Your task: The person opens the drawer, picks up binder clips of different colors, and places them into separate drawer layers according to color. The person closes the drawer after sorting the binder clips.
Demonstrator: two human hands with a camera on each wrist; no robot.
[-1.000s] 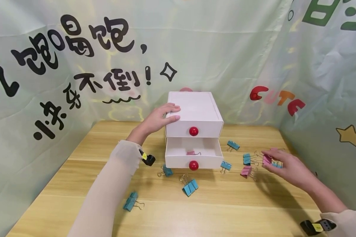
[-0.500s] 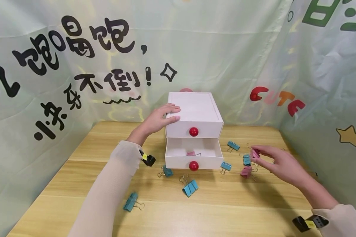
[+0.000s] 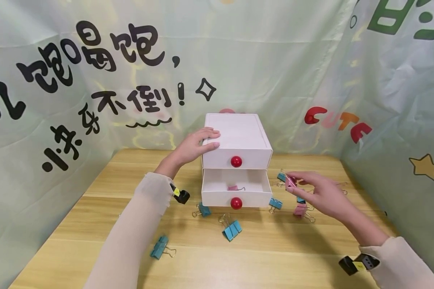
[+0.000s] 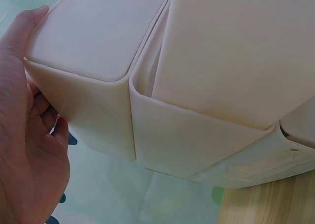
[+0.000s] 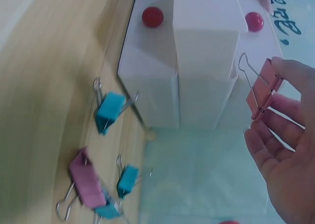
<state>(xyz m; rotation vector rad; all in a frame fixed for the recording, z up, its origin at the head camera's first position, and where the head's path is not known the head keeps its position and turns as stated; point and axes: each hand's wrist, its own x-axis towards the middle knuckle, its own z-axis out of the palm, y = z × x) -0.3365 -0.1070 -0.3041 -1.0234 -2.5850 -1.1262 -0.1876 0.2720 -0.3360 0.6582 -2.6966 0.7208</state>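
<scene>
Right hand (image 3: 323, 196) grasping: we see its thumb and fingers pinch a pink binder clip (image 5: 260, 95) in the air above the table (image 3: 191, 267), to the right of the white cabinet (image 3: 235, 130). Of chief note is the bearing of the pulled-out drawer (image 3: 217, 198), which lies to the left of the held clip and somewhat lower; the clip's long axis spans from thumb to fingertips, with one wire handle facing the cabinet. We place the right hand at the cabinet's right side, the clip within it, whereas the left hand (image 3: 192, 147) rests on the upper left edge, relaxed, with no clip in its fingers.

Counts: we make out three pink clips, namely the held one, a second inside the drawer (image 3: 233, 188) and a third on the table (image 3: 299, 210); six blue clips, one at near left (image 3: 160, 247), two before the cabinet (image 3: 203, 209) (image 3: 232, 230), three at its right (image 3: 275, 204) (image 3: 281, 177) (image 3: 301, 199); and two red knobs (image 3: 236, 161) (image 3: 236, 203) in the head view. Wire handles (image 3: 344, 192) behind the right hand belong to something too covered for us to count
</scene>
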